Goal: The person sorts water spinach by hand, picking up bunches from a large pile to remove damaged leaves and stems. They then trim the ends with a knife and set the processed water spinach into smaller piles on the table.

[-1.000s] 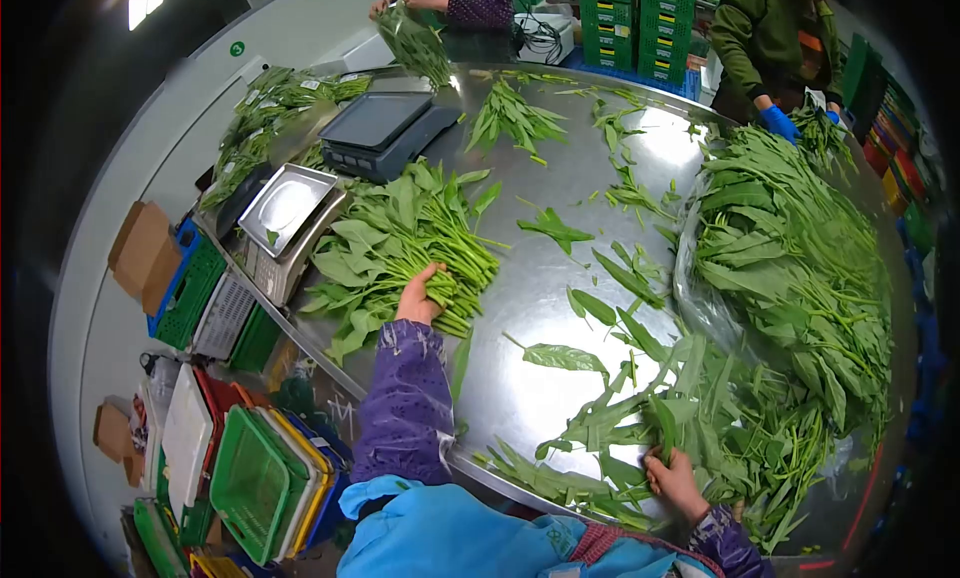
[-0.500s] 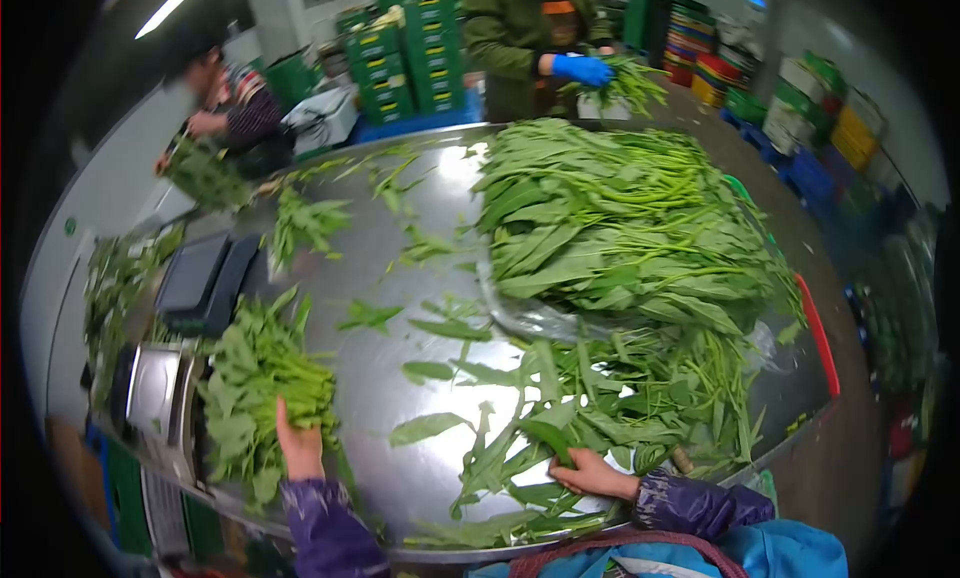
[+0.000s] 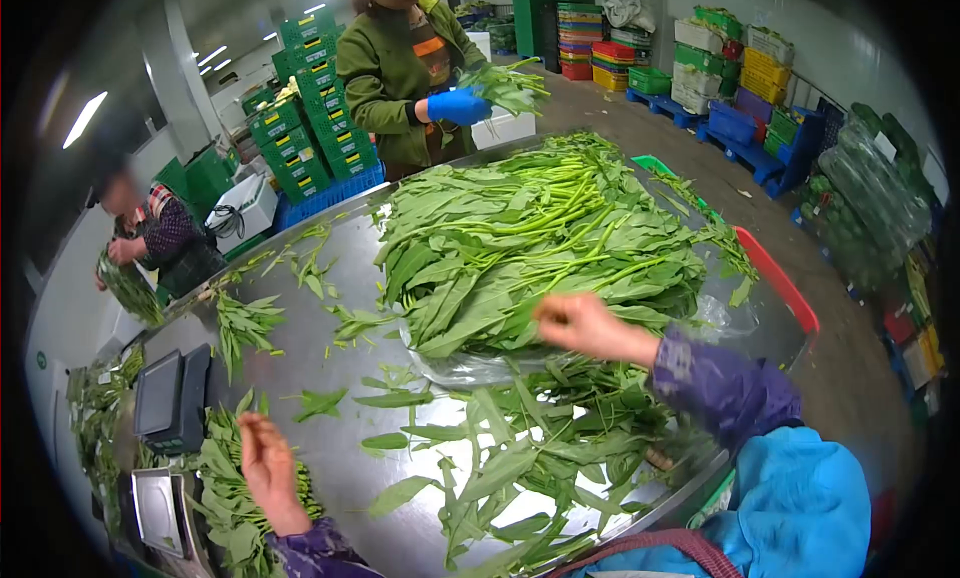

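My left hand (image 3: pixel 268 468) is open, its fingers stretched upward, over a bundle of leafy green stems (image 3: pixel 225 478) at the table's left. The bundle lies beside a metal-topped scale (image 3: pixel 158 510). My right hand (image 3: pixel 585 326), in a purple sleeve, is over the near edge of a big pile of long-leaved greens (image 3: pixel 540 228). Its fingers are curled and smeared by motion, and I cannot tell whether they hold a leaf. Below it, loose leaves and stems (image 3: pixel 520 468) are scattered on the metal table (image 3: pixel 380 428).
A dark device (image 3: pixel 175 398) stands at the left. Across the table, a person in blue gloves (image 3: pixel 460 106) holds a bunch of greens; another person (image 3: pixel 150 228) handles a filled bag. Stacked green crates (image 3: pixel 310 108) and a red tray edge (image 3: pixel 778 278) are farther out.
My right hand has left the leaf near the front edge and moved up to the big pile. My left hand has let go of the bundle. The view has turned rightward.
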Tool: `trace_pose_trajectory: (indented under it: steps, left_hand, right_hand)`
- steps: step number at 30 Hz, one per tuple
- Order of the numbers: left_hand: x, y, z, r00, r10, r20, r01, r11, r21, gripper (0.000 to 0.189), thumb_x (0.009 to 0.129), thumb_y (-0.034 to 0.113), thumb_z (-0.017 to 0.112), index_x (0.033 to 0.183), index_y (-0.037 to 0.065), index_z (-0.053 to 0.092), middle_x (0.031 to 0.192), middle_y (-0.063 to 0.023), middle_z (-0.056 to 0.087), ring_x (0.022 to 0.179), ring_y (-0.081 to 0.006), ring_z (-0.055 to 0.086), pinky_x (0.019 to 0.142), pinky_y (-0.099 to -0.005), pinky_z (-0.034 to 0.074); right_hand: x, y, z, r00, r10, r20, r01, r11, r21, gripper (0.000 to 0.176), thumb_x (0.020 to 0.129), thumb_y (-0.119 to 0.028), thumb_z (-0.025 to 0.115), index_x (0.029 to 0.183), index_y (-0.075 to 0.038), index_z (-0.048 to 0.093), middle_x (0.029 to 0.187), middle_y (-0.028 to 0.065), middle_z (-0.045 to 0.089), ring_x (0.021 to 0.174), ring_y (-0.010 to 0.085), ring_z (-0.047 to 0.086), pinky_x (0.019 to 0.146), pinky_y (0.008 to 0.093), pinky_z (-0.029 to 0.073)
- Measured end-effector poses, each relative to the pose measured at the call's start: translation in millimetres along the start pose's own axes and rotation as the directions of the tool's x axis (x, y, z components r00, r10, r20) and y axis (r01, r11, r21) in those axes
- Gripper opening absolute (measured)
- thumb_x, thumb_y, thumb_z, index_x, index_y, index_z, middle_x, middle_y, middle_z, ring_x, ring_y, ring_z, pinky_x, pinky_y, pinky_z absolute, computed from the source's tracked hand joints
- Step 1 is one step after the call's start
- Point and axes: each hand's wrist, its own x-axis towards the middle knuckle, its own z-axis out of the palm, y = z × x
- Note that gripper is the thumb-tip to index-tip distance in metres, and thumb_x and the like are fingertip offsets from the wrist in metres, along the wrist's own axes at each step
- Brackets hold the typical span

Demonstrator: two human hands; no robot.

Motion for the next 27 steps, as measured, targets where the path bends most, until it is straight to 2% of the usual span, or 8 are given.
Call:
trace_pose_trajectory:
  steps: [2,4,7,10,12,18,23,27]
  left_hand:
    - [-4,-42,20,0.991,-0.131,0.016,0.128,0.983,0.135,0.014,0.087,0.008,0.053,0.098,0.0,0.057,0.101,-0.011,0.06,0.096,-0.0183,0.057,0.082,-0.0285,0.049]
    - [-18,-75,25,0.97,-0.202,-0.135,0.22,0.965,0.14,0.012,0.087,0.007,0.054,0.097,0.001,0.058,0.097,-0.009,0.061,0.092,-0.018,0.057,0.079,-0.029,0.05]
    - [-37,-109,26,0.936,-0.296,-0.191,0.327,0.931,0.161,0.013,0.086,0.007,0.055,0.097,0.002,0.059,0.093,-0.008,0.063,0.083,-0.018,0.059,0.076,-0.0278,0.051]
    - [-50,-125,8,0.89,-0.365,-0.272,0.416,0.895,0.16,0.012,0.086,0.007,0.055,0.097,0.004,0.057,0.09,-0.006,0.06,0.086,-0.0182,0.057,0.077,-0.0284,0.049]
    - [-59,-131,2,0.843,-0.429,-0.325,0.488,0.864,0.124,0.015,0.086,0.009,0.054,0.101,0.007,0.055,0.089,-0.0048,0.06,0.085,-0.0184,0.056,0.076,-0.0296,0.048]
    - [-81,-142,-11,0.791,-0.464,-0.398,0.567,0.801,0.191,0.019,0.086,0.012,0.056,0.104,0.011,0.055,0.082,-0.0021,0.058,0.081,-0.0178,0.055,0.073,-0.0334,0.047]
    - [-95,-151,-23,0.718,-0.533,-0.448,0.65,0.744,0.158,0.02,0.085,0.011,0.056,0.106,0.01,0.054,0.081,-0.0017,0.057,0.08,-0.0176,0.055,0.072,-0.0334,0.048]
    - [-99,-156,-23,0.698,-0.527,-0.484,0.664,0.73,0.162,0.021,0.084,0.01,0.056,0.105,0.01,0.054,0.081,-0.0017,0.057,0.078,-0.0174,0.056,0.071,-0.0332,0.048]
  right_hand:
    - [34,20,-27,0.989,-0.009,-0.145,-0.043,0.936,-0.35,0.025,0.076,-0.016,0.062,0.096,-0.003,0.056,0.087,0.0108,0.063,0.082,0.0245,0.061,0.07,0.0323,0.049]
    - [62,37,-45,0.989,0.137,-0.055,-0.143,0.805,-0.575,0.048,0.072,-0.023,0.066,0.111,-0.001,0.049,0.111,0.0156,0.055,0.108,0.0288,0.05,0.086,0.0386,0.043]
    - [85,74,-41,0.989,-0.111,-0.097,0.008,0.697,-0.717,0.064,0.064,-0.027,0.073,0.112,0.004,0.045,0.115,0.0182,0.049,0.111,0.0312,0.044,0.089,0.0485,0.038]
    - [106,90,-37,0.998,-0.021,-0.053,-0.028,0.617,-0.786,0.085,0.058,-0.04,0.076,0.121,0.004,0.038,0.123,0.0177,0.042,0.116,0.0318,0.04,0.097,0.0533,0.027]
    - [116,85,-42,0.997,-0.028,-0.073,-0.038,0.643,-0.765,0.084,0.056,-0.046,0.076,0.117,0.002,0.043,0.119,0.0169,0.047,0.113,0.032,0.043,0.098,0.0552,0.026]
    - [124,75,-45,0.947,0.305,0.101,-0.138,0.669,-0.73,0.064,0.061,-0.044,0.073,0.106,-0.004,0.05,0.104,0.0156,0.055,0.107,0.0301,0.048,0.092,0.0587,0.029]
    - [127,86,-55,0.998,0.02,0.061,0.033,0.661,-0.75,0.046,0.062,-0.029,0.07,0.102,-0.008,0.059,0.106,0.0135,0.05,0.096,0.0318,0.053,0.086,0.0524,0.036]
    - [145,60,-86,0.935,0.244,0.258,-0.003,0.731,-0.682,0.045,0.062,-0.028,0.068,0.094,0.001,0.054,0.076,0.0177,0.06,0.076,0.0341,0.059,0.067,0.0412,0.046]
